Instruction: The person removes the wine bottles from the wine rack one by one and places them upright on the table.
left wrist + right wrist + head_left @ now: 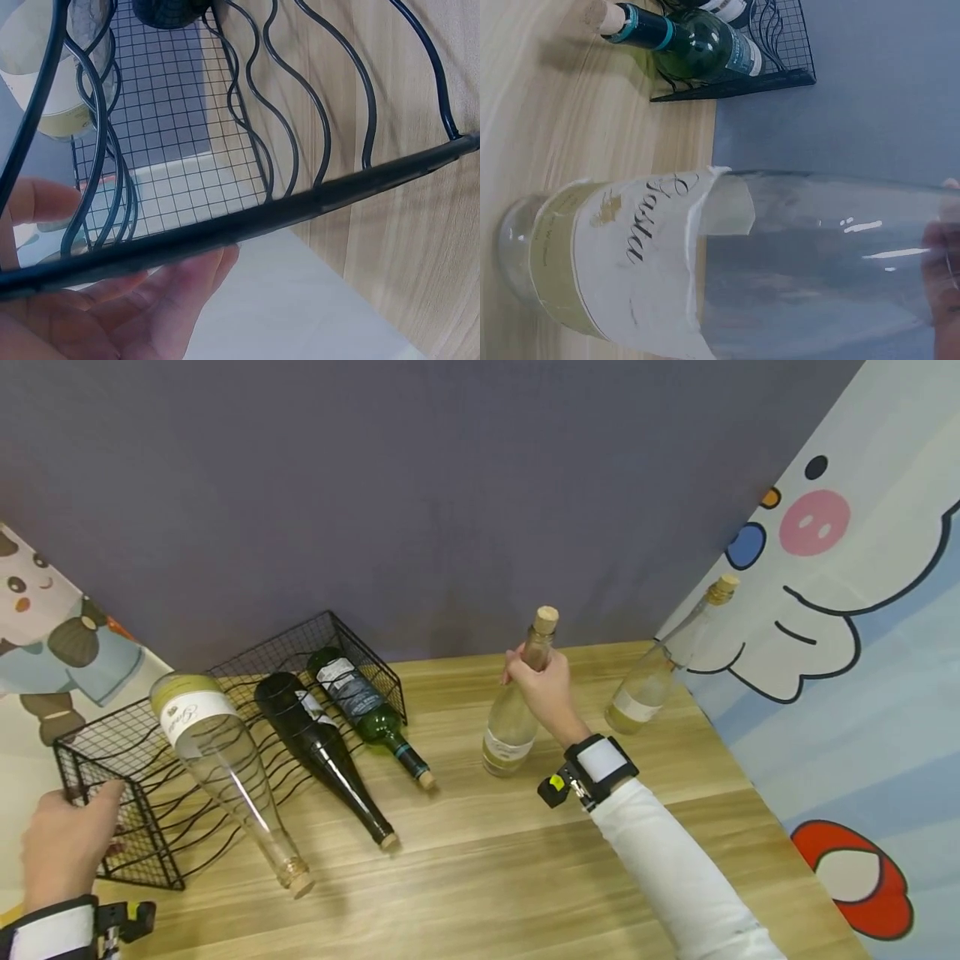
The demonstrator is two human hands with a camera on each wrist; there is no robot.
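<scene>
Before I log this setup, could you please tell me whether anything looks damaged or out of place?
The white label on the clear corked wine bottle in the right hand looks ragged along its upper edge, possibly torn; no spill shows.

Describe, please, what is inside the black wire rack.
In the rack lie a clear bottle, a dark bottle and a green bottle, all corked, necks pointing outward. Whatever is directly beneath the dark and green bottles is covered; the left hand hides part of one end.
</scene>
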